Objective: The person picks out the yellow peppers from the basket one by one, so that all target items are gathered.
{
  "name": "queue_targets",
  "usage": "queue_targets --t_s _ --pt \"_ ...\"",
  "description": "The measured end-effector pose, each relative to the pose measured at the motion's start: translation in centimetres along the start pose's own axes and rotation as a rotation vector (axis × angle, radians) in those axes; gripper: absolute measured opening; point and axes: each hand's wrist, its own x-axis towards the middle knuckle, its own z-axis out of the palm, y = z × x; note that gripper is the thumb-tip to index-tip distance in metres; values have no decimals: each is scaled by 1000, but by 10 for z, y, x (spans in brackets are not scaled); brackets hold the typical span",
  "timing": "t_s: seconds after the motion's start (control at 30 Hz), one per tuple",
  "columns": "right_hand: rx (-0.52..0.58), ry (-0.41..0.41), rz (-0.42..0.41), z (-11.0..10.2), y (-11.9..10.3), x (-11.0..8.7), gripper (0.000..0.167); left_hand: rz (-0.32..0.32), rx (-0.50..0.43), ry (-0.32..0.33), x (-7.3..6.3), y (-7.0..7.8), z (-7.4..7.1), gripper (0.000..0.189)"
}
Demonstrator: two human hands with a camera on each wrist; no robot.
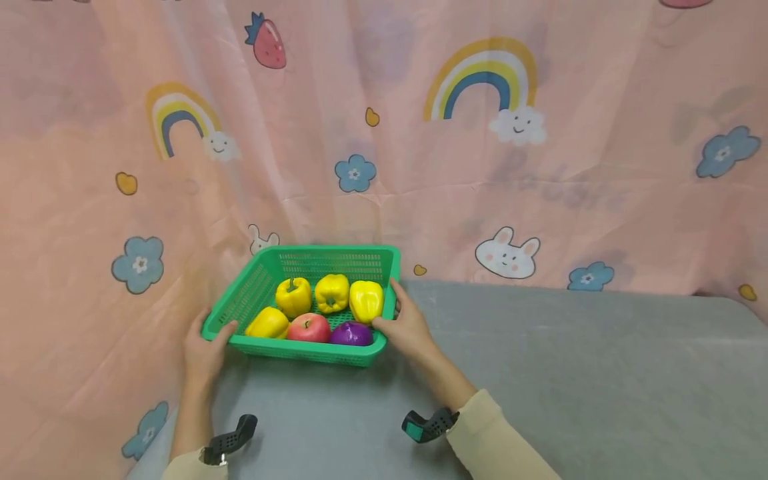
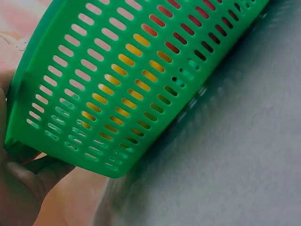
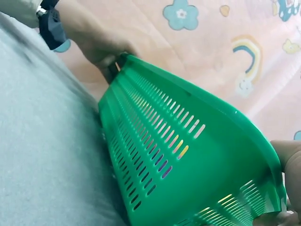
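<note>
A green plastic basket [image 1: 312,351] with slotted walls is between my two hands at the left of the grey table. My left hand [image 1: 204,353] grips its front left corner, thumb over the rim and fingers beneath, as the left wrist view also shows. On the right side, my right hand [image 1: 411,325] holds the rim near the front corner. Inside lie several yellow bell peppers [image 1: 332,293], a pinkish-red apple [image 1: 309,328] and a shiny purple, onion-like vegetable [image 1: 351,333]. In the left wrist view, the basket's underside [image 2: 117,175] is close over the tabletop.
A pink curtain [image 1: 384,220] printed with rainbows, flowers and rabbits hangs right behind the basket and along the left. The grey table [image 1: 570,380] stretches to the right. Black wrist straps [image 1: 429,425] sit on both forearms.
</note>
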Motion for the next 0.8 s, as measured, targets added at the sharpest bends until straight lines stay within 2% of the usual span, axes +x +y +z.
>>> queue_targets --t_s 0.13,0.27,0.37,0.5,0.8 --pt "-19 17 16 -7 -3 -5 94 13 -30 -17 -7 7 1 78" --pt "1 17 4 -18 -7 -8 93 64 -59 -18 -9 16 6 74" --pt "25 27 -8 -31 -12 -10 93 87 -80 -27 -10 22 17 69" --pt "28 45 2 -51 -16 -15 94 62 -92 -52 -14 27 35 67" --pt "53 65 19 -106 -18 -27 92 28 -133 -208 -24 46 60 66"
